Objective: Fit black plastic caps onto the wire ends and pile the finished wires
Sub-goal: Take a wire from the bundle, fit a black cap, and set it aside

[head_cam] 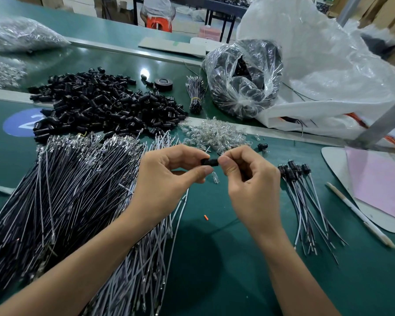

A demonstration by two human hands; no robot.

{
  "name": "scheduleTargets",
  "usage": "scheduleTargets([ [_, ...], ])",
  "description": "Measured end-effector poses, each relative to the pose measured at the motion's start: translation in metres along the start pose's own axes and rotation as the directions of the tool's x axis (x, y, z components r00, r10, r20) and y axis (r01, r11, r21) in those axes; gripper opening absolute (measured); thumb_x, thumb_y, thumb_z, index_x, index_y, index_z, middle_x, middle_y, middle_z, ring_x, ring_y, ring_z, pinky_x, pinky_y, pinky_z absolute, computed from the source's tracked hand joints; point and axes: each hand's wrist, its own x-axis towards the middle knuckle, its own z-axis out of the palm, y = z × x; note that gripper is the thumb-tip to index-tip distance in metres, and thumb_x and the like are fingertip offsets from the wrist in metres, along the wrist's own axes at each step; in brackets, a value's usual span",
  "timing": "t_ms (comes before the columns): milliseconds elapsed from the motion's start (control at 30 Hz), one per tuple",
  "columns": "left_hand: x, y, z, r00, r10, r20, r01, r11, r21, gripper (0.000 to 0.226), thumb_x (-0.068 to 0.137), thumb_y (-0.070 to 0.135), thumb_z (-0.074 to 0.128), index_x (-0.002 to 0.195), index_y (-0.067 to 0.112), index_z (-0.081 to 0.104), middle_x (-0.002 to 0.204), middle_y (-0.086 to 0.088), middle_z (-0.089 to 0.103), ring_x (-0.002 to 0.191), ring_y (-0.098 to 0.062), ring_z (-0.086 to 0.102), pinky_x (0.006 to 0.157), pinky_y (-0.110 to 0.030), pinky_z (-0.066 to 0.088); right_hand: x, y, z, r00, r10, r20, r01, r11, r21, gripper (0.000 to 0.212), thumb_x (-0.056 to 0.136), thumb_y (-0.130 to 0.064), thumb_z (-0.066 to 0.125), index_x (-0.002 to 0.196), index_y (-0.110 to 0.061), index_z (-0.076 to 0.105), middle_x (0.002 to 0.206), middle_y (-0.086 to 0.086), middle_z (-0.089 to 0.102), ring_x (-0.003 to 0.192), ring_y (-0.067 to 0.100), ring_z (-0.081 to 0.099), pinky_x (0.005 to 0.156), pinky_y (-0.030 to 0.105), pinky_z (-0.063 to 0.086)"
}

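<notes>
Black cap (209, 161) — pinched at either end by left hand (169, 176) and right hand (249, 179) — may slip free if squeezed crooked.

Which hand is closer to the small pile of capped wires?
Right. The right hand sits just left of the capped wires; the left hand is farther left.

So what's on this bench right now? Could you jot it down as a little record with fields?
surface: green table
left hand: pinches one end of a black cap
right hand: pinches the cap's other end
loose caps: big heap, far left
bare wires: large pile under the left forearm
finished wires: small pile, caps on, right of the hands
clear bulbs: heap just beyond the hands
</notes>
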Motion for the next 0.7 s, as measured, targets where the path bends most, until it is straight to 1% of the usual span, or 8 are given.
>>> scheduleTargets([
  [67, 0.0000, 0.0007, -0.0007, 1.000, 0.001, 0.009, -0.001, 1.000, -0.001, 0.018, 0.069, 0.006, 0.081, 0.085, 0.013, 0.074, 0.073, -0.006, 0.074, 0.061, -0.018, 0.071, 0.063, -0.024, 0.058, -0.0003, 0.0004, 0.0003, 1.000, -0.001, -0.004, 0.001, 1.000, -0.012, 0.013, 0.089, -0.009, 0.067, 0.077, -0.012, 0.065, 0.065, -0.009, 0.058, 0.057, 0.005, 0.050, 0.055, 0.012, 0.036],
  [133, 0.0004, 0.0015, -0.0009, 1.000, -0.023, 0.009, 0.023, 0.999, -0.040, 0.019, 0.067, 0.011, 0.080, 0.085, 0.012, 0.074, 0.074, -0.006, 0.074, 0.062, -0.018, 0.071, 0.063, -0.023, 0.057, -0.0002, -0.0001, 0.0007, 1.000, -0.002, -0.009, 0.002, 1.000, -0.007, 0.012, 0.089, -0.010, 0.067, 0.077, -0.013, 0.065, 0.066, -0.009, 0.060, 0.059, 0.005, 0.052, 0.056, 0.012, 0.038],
  [233, 0.0013, 0.0023, -0.0002, 0.996, -0.086, 0.003, 0.085, 0.982, -0.169, 0.021, 0.066, 0.014, 0.078, 0.086, 0.013, 0.073, 0.076, -0.003, 0.074, 0.067, -0.015, 0.069, 0.062, -0.025, 0.057, 0.0001, -0.0008, 0.0011, 1.000, -0.016, -0.020, 0.016, 1.000, 0.004, 0.011, 0.089, -0.011, 0.067, 0.078, -0.013, 0.066, 0.068, -0.012, 0.059, 0.061, 0.002, 0.053, 0.058, 0.009, 0.037],
  [367, 0.0010, 0.0026, 0.0007, 0.987, -0.162, 0.019, 0.160, 0.940, -0.302, 0.019, 0.065, 0.014, 0.077, 0.084, 0.016, 0.074, 0.075, -0.002, 0.073, 0.067, -0.017, 0.071, 0.053, -0.023, 0.054, -0.0006, 0.0001, 0.0028, 0.999, -0.044, -0.021, 0.044, 0.999, -0.004, 0.009, 0.089, -0.011, 0.068, 0.080, -0.012, 0.067, 0.071, -0.005, 0.064, 0.063, 0.007, 0.057, 0.060, 0.010, 0.040],
  [433, 0.0014, 0.0018, 0.0004, 0.984, -0.180, 0.013, 0.174, 0.927, -0.331, 0.018, 0.065, 0.013, 0.076, 0.083, 0.017, 0.074, 0.076, -0.003, 0.073, 0.070, -0.018, 0.072, 0.054, -0.022, 0.054, -0.0009, 0.0003, 0.0035, 0.999, -0.040, -0.016, 0.040, 0.999, 0.010, 0.009, 0.089, -0.011, 0.069, 0.081, -0.012, 0.067, 0.071, -0.007, 0.064, 0.063, 0.007, 0.058, 0.060, 0.011, 0.041],
  [533, 0.0035, 0.0014, -0.0027, 0.978, -0.206, -0.004, 0.189, 0.904, -0.383, 0.027, 0.066, 0.012, 0.075, 0.092, 0.010, 0.071, 0.077, -0.003, 0.073, 0.074, -0.017, 0.072, 0.060, -0.021, 0.055, 0.0018, 0.0019, 0.0001, 0.999, -0.011, -0.034, 0.013, 0.999, 0.049, 0.009, 0.090, -0.009, 0.068, 0.083, -0.014, 0.068, 0.073, -0.012, 0.064, 0.066, 0.004, 0.059, 0.063, 0.012, 0.043],
  [633, 0.0049, 0.0006, -0.0053, 0.972, -0.235, -0.016, 0.205, 0.878, -0.433, 0.032, 0.065, 0.011, 0.075, 0.096, 0.005, 0.068, 0.080, -0.005, 0.074, 0.078, -0.019, 0.073, 0.063, -0.022, 0.056, 0.0048, 0.0025, -0.0037, 0.999, 0.021, -0.029, -0.019, 0.997, 0.077, 0.013, 0.089, -0.006, 0.068, 0.085, -0.018, 0.070, 0.075, -0.012, 0.068, 0.069, 0.005, 0.063, 0.067, 0.013, 0.046],
  [700, 0.0049, 0.0003, -0.0053, 0.970, -0.244, -0.012, 0.214, 0.871, -0.443, 0.033, 0.065, 0.011, 0.075, 0.096, 0.005, 0.068, 0.081, -0.006, 0.073, 0.080, -0.019, 0.073, 0.064, -0.022, 0.056, 0.0052, 0.0014, -0.0043, 0.999, 0.040, -0.010, -0.038, 0.994, 0.104, 0.017, 0.088, -0.004, 0.068, 0.085, -0.021, 0.070, 0.073, -0.011, 0.069, 0.066, 0.004, 0.063, 0.065, 0.013, 0.046],
])
